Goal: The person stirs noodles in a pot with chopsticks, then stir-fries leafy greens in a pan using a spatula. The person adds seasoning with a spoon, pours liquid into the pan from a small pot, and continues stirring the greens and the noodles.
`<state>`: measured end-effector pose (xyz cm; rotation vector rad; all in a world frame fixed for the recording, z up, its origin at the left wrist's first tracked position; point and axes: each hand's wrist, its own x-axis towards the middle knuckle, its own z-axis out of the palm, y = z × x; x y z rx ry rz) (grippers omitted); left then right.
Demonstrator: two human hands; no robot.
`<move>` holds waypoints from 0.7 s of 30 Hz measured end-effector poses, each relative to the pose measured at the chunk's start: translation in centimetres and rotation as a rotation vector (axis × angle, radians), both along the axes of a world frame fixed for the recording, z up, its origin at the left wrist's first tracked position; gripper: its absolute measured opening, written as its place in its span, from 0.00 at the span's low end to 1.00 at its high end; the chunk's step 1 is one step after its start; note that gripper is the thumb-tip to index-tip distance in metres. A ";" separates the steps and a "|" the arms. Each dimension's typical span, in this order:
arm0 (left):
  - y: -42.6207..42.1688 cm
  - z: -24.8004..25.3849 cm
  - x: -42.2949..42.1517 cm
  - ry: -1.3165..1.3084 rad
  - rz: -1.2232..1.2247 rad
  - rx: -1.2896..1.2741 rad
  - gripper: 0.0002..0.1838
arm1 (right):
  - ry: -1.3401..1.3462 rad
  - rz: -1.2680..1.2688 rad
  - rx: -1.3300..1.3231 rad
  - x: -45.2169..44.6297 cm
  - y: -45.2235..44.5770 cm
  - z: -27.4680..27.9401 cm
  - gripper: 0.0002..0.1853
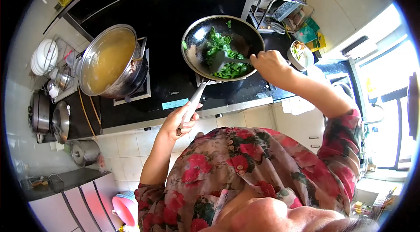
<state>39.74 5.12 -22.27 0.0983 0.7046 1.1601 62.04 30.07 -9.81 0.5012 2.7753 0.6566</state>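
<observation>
A dark wok point(194, 50) sits on the right side of the black stove, with chopped leafy greens point(236, 69) heaped in its middle and lower part. My left hand point(178, 120) is wrapped round the wok's long pale handle point(194, 98), below the pan. In my right hand point(272, 63) is the handle of a grey spatula point(218, 61), held from the wok's right rim. The spatula's blade rests among the greens and partly covers them. A few leaf bits cling to the wok's upper and left walls.
Left on the stove stands a large pot point(109, 59) of yellowish liquid. A white bowl point(301, 55) with food scraps is right of the wok, below a wire rack point(284, 9) holding knives and a grater. Chopsticks point(85, 111) lie left, near stacked white plates point(45, 55).
</observation>
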 end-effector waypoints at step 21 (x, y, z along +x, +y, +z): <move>0.3 0.0 0.5 -0.005 0.005 0.002 0.21 | 0.256 -0.230 -0.044 -2.9 4.7 2.1 0.07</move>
